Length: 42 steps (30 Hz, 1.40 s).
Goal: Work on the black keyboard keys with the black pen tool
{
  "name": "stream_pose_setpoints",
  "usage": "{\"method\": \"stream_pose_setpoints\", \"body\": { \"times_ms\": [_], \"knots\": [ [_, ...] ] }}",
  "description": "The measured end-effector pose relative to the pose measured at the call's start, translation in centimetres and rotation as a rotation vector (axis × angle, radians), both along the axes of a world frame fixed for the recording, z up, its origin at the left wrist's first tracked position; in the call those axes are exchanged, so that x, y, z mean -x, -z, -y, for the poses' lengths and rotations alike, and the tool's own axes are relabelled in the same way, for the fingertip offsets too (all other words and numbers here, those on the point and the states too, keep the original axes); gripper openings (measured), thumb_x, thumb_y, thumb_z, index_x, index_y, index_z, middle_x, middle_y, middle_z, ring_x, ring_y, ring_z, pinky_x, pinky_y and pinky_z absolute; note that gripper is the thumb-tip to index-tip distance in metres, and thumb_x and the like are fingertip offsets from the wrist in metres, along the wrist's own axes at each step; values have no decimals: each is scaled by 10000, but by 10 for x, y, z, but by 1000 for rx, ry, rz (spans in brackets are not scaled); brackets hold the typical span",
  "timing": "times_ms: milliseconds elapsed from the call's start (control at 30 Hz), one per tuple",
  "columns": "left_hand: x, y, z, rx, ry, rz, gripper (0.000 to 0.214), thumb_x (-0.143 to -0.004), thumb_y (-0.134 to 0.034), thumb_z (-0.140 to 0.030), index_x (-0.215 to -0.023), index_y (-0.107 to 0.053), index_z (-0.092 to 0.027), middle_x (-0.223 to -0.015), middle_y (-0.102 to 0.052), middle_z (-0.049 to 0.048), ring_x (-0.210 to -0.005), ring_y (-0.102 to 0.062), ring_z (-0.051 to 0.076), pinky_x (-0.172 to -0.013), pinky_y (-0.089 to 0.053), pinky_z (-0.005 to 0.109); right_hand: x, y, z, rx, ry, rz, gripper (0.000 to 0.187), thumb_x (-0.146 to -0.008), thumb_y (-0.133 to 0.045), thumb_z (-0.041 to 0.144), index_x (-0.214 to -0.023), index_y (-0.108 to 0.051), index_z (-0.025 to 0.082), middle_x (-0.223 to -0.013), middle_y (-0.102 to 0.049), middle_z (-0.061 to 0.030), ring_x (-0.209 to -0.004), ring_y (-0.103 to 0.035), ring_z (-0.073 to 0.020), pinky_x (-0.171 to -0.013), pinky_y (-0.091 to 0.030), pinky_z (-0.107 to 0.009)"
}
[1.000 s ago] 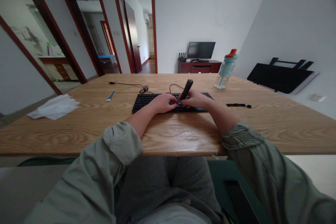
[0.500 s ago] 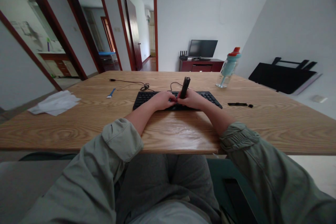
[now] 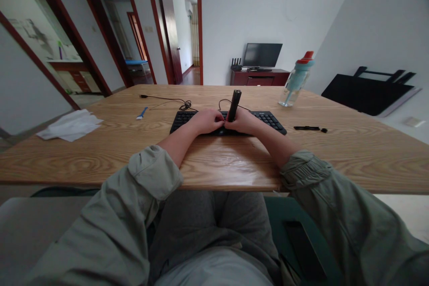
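A black keyboard (image 3: 182,118) lies on the wooden table in front of me, partly covered by both hands. My right hand (image 3: 243,120) is closed around a black stick-like tool (image 3: 235,103), which stands up out of the fist, tilted slightly right. The tool's lower end is hidden behind the fingers, over the keys. Close beside it, my left hand (image 3: 208,121) rests over the keyboard's middle with its fingers curled and thumb side toward the right hand. Whatever its fingertips pinch or press is too small to make out.
Behind the keyboard runs a coiled black cable (image 3: 185,104). A small blue-and-white brush (image 3: 142,113) and white paper sheets (image 3: 71,125) lie left. On the right are a water bottle (image 3: 295,81), a black strip (image 3: 306,128) and a small black cap (image 3: 323,130). A phone (image 3: 304,248) lies beside my leg.
The view has tipped slightly, so the table sits a little higher in the picture. Both hands stay at the keyboard's middle, with the fingers and tool shifting only slightly.
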<state>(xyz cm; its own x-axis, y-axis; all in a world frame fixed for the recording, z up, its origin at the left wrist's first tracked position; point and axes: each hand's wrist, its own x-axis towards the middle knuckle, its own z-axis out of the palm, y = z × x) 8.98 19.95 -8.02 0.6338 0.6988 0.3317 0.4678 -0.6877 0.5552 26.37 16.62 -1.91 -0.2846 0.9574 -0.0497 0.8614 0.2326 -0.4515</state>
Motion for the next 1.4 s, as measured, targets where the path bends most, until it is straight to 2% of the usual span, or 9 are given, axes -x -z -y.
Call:
{"method": "stream_pose_setpoints", "body": {
  "times_ms": [400, 600, 733, 933, 1067, 1233, 1400],
  "knots": [
    [4, 2, 0, 2, 11, -5, 284, -874, -569, -325, -987, -795, -193, -990, -773, 66, -908, -685, 204, -816, -502, 280, -2, 4, -1, -12, -15, 15, 91, -655, -683, 131, -726, -637, 165, -741, -679, -22, -664, -565, -147, -592, -429, -247],
    [0, 3, 2, 24, 65, -4, 276, -853, -565, -278, -980, -796, -194, -986, -774, 63, -877, -688, 207, -799, -505, 287, -2, 9, -5, -22, -49, 7, 99, -656, -695, 176, -739, -640, 169, -768, -683, -19, -691, -583, -157, -634, -457, -256],
    [-1, 0, 5, 28, 81, 6, 269, -839, -564, -243, -961, -802, -210, -980, -775, 48, -881, -690, 208, -799, -507, 289, 3, 11, -5, -49, -95, 10, 116, -656, -688, 143, -765, -654, 168, -817, -701, -30, -746, -610, -171, -689, -478, -257],
    [-2, 4, 5, 18, 86, 21, 263, -839, -569, -248, -962, -798, -207, -967, -769, 50, -871, -685, 210, -799, -509, 296, 2, 15, -3, -28, -58, -49, 108, -670, -675, 144, -775, -659, 162, -795, -697, -21, -718, -607, -160, -670, -477, -251],
    [-1, 8, 4, 15, 114, 41, 264, -857, -593, -316, -988, -800, -217, -984, -751, 57, -882, -674, 212, -834, -512, 306, -1, 13, 0, -18, -2, -89, 118, -645, -681, 150, -755, -644, 168, -748, -676, -11, -679, -581, -153, -623, -461, -251],
    [1, 10, 7, 66, 137, 40, 339, -835, -667, -469, -1092, -792, -288, -1107, -698, 56, -998, -651, 224, -928, -503, 314, -2, 12, 4, -47, 26, -26, 76, -652, -665, 173, -709, -615, 179, -704, -655, -8, -648, -558, -150, -590, -435, -253],
    [0, 12, 7, 52, 103, 19, 333, -843, -661, -465, -1079, -797, -275, -1095, -680, 64, -983, -647, 224, -909, -508, 313, -5, 16, 3, -75, 16, 46, 83, -650, -664, 176, -707, -605, 183, -704, -654, -5, -655, -557, -153, -589, -422, -255]
  ]
}}
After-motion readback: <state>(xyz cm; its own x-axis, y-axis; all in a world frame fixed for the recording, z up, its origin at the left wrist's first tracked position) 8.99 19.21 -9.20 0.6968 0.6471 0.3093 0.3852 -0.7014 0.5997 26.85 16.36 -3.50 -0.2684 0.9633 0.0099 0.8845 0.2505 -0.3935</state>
